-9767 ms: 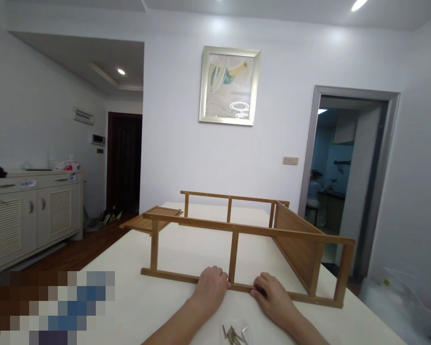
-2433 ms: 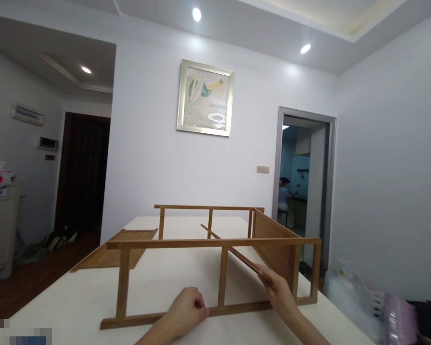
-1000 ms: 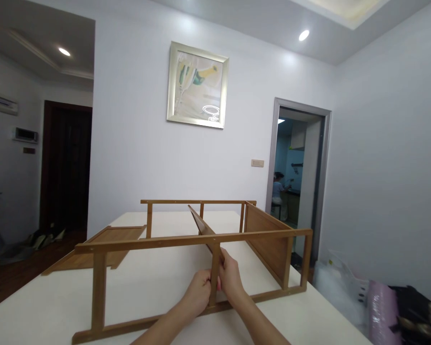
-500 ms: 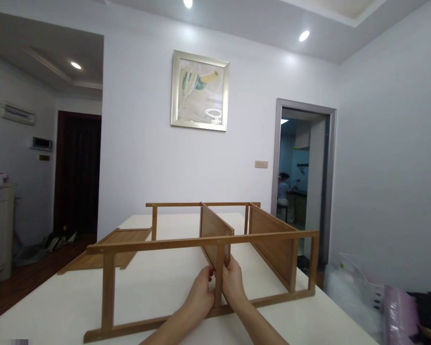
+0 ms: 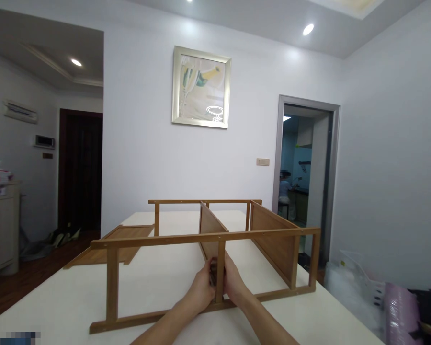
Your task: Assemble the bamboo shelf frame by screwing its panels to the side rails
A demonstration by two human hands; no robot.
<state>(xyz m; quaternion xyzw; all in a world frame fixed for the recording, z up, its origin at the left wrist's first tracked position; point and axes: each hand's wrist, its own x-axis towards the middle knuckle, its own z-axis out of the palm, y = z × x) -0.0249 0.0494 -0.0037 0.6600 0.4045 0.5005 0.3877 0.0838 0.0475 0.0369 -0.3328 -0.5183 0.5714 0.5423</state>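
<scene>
A wooden rack frame lies on its side on the white table (image 5: 57, 306), its front ladder-like side (image 5: 158, 240) facing me. My left hand (image 5: 202, 286) is closed on the near end of the middle shelf panel (image 5: 211, 224), left of the front side's middle crosspiece (image 5: 220, 268). Right of that crosspiece, my right hand (image 5: 234, 280) is closed on the same panel from its other face. The fingertips are partly hidden behind the panel and crosspiece. Another shelf panel (image 5: 273, 242) stands between the two sides toward the right end.
A separate wooden panel (image 5: 129, 235) lies on the table at the left, by the frame's end. Plastic-wrapped bags (image 5: 355, 282) and a pink roll (image 5: 400, 311) are beyond the table's right edge. A person (image 5: 284, 191) sits in the room past the doorway.
The middle panel's near end has shifted a little left, closer in line with the front crosspiece. Both hands stay on it, and the camera view has tilted slightly.
</scene>
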